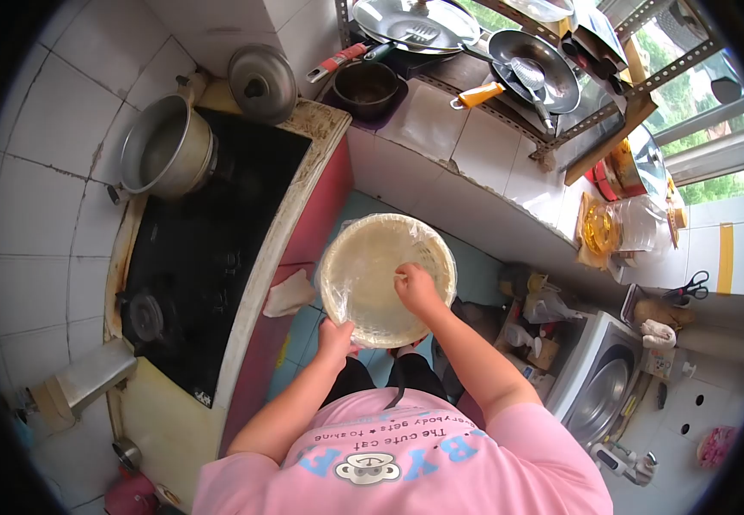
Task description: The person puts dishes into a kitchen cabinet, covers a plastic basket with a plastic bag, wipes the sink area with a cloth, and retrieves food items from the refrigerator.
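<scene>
A round cream basket [359, 296] with clear plastic film over it is held in front of my body, above the floor. My left hand [335, 337] grips its near left rim, fingers closed on the edge. Over the right part of the basket is my right hand [415, 287], its fingers pinched together at the film or just above it. What, if anything, sits between those fingertips is too small to make out.
On the left, a black stove [209, 232] bears a metal pot [170, 150]; a lid [262, 84] lies at its back corner. Pans [535, 69] stand on the back ledge. At right are a washing machine [599, 378], an oil bottle [638, 225] and scissors [691, 287].
</scene>
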`<state>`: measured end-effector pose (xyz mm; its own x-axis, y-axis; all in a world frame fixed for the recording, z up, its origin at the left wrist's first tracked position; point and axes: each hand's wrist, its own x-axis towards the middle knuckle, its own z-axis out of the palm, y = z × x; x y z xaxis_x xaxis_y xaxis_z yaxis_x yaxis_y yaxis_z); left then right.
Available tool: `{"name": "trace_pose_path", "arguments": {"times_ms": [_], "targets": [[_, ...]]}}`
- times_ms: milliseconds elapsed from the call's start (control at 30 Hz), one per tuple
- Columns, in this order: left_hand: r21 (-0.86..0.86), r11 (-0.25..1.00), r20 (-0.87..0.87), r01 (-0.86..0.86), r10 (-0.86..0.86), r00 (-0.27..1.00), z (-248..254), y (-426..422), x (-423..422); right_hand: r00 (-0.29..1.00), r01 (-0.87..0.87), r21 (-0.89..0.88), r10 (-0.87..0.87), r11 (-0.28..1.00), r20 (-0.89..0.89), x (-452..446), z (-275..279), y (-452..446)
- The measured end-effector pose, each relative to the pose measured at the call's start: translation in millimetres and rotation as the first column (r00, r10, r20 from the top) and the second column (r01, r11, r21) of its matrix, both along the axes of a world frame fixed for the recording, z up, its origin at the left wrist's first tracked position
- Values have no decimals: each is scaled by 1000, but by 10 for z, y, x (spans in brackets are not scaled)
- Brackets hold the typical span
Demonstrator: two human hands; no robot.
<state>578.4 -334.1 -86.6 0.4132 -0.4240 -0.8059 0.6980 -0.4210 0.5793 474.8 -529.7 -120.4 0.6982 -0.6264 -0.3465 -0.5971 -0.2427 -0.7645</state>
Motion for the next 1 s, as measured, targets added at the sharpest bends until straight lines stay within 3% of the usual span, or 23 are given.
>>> {"name": "trace_pose_path", "arguments": {"times_ms": [100, 167, 267, 333, 400, 433, 500, 567, 667, 700, 767, 800, 833, 867, 900, 933, 1000], "targets": [[-4, 999, 33, 33, -33, 999, -32, 55, -76, 977, 14, -74, -29, 997, -213, 6, -576, 48], [0, 999, 57, 37, -37, 998, -97, 55, -84, 947, -12, -105, -23, 994, -321, 48, -639, 39], [3, 1000, 57, 8, -9, 998, -78, 93, 35, 965, -117, -49, 102, 992, -242, 63, 38, 66], [-6, 999, 19, -35, 35, 999, -47, 72, 143, 993, 34, -71, -25, 997, 119, -133, 611, -45], [-10, 1000, 8, -4, 4, 1000, -60, 128, 223, 923, 317, -138, -272, 938, 271, -413, 618, -253], [-16, 1000, 1, 23, -23, 1000, -76, 168, 270, 884, 421, -88, -386, 903, 264, -580, 495, -396], [-54, 997, -57, 55, -59, 997, -114, 239, 367, 836, 527, 176, -544, 831, 65, -813, 333, -597], [-102, 994, -162, 51, -67, 984, -146, 291, 388, 834, 515, 475, -545, 714, -84, -892, 288, -607], [-109, 992, -176, 65, -84, 981, -163, 308, 359, 909, 354, 629, -413, 692, -58, -862, 137, -455], [-120, 990, -186, 73, -95, 978, -164, 303, 348, 916, 342, 619, -399, 707, -51, -895, -89, -423], [-113, 992, -200, 54, -76, 977, -189, 291, 314, 880, 471, 251, -471, 845, -64, -1092, -790, -346], [-106, 993, -220, 45, -68, 973, -214, 280, 299, 825, 565, 93, -565, 820, -21, -1094, -602, -314], [-111, 993, -210, 37, -60, 976, -238, 255, 292, 779, 627, 12, -627, 779, 6, -1279, -995, -295], [-102, 994, -221, 36, -58, 973, -274, 223, 276, 634, 767, 296, -744, 569, -212, -1230, -546, -262], [-92, 995, -233, 39, -59, 971, -328, 187, 256, 581, 809, 270, -782, 523, -227, -1308, -581, -233], [-55, 998, -201, -4, -7, 979, -459, 155, 210, 605, 789, 283, -770, 546, -203, -1403, -565, -179], [8, 999, -137, 33, -31, 990, -604, 47, 161, 764, 596, 560, -620, 575, -177, -1385, -265, 48]]}}
